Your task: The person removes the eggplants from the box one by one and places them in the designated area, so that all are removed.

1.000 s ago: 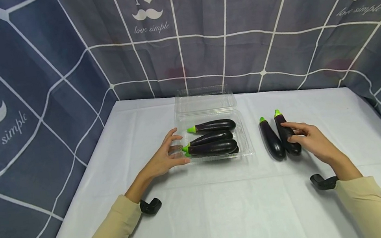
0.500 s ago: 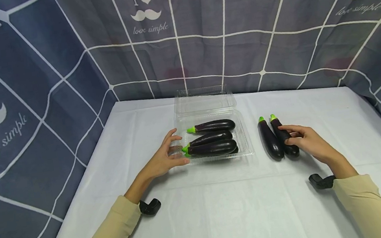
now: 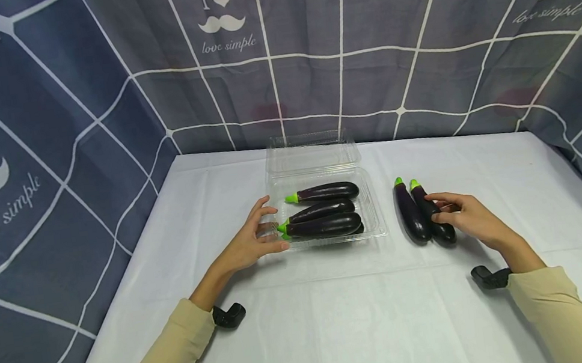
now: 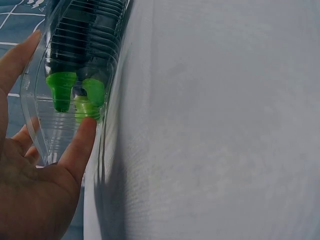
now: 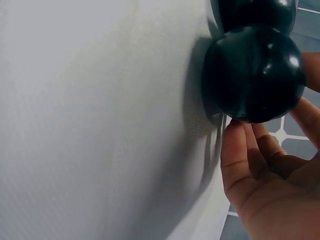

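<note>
Head: eggplant (image 3: pixel 428 211) seemingly against right hand (image 3: pixel 466 215)

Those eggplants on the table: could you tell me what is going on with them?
A person's left hand holds one end of a clear box; its lid is open and several eggplants lie inside. To the right, the right hand grips a loose eggplant; a second one lies beside it on the white cloth.

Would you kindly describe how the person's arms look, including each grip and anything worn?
The left sleeve and right sleeve are plain beige. A black, curved left wrist piece and similar right wrist piece jut out just beyond them. The left grip and right grip are bare, without gloves.
</note>
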Tool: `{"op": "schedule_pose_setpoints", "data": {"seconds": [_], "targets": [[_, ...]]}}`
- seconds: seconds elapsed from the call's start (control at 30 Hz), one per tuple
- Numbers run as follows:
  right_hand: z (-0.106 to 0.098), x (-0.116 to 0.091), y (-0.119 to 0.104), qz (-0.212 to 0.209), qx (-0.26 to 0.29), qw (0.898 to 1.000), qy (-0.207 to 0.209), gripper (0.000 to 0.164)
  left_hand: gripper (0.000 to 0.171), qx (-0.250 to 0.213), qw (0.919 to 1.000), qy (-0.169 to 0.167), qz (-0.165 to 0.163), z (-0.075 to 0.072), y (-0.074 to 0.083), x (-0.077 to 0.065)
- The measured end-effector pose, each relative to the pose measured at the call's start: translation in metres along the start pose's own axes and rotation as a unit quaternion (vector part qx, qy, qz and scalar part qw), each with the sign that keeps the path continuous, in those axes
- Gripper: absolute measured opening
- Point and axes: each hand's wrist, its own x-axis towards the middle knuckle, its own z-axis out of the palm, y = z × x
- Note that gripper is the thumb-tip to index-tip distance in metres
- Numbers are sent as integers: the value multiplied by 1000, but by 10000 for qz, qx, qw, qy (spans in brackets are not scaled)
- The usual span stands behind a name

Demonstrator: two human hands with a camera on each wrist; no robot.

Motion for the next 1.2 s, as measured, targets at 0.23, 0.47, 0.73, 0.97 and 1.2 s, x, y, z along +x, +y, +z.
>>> {"op": "schedule_pose_setpoints", "data": {"seconds": [0.23, 0.47, 0.73, 0.97, 1.2], "targets": [[1, 1, 0, 40, 2, 10000, 31, 56, 76, -84, 10000, -11, 13, 0, 2, -1], [2, 1, 2, -8, -34, 9999, 139, 54, 77, -135, 9999, -26, 27, 1, 2, -1], [1, -3, 1, -35, -56, 9995, 299, 52, 75, -57, 10000, -2, 21, 1, 2, -1], [0, -5, -1, -53, -10, 9991, 417, 48, 76, -53, 10000, 5, 38, 0, 2, 0], [-2, -6, -4, -123, -121, 9984, 540, 46, 74, -61, 10000, 2, 29, 0, 1, 0]]}}
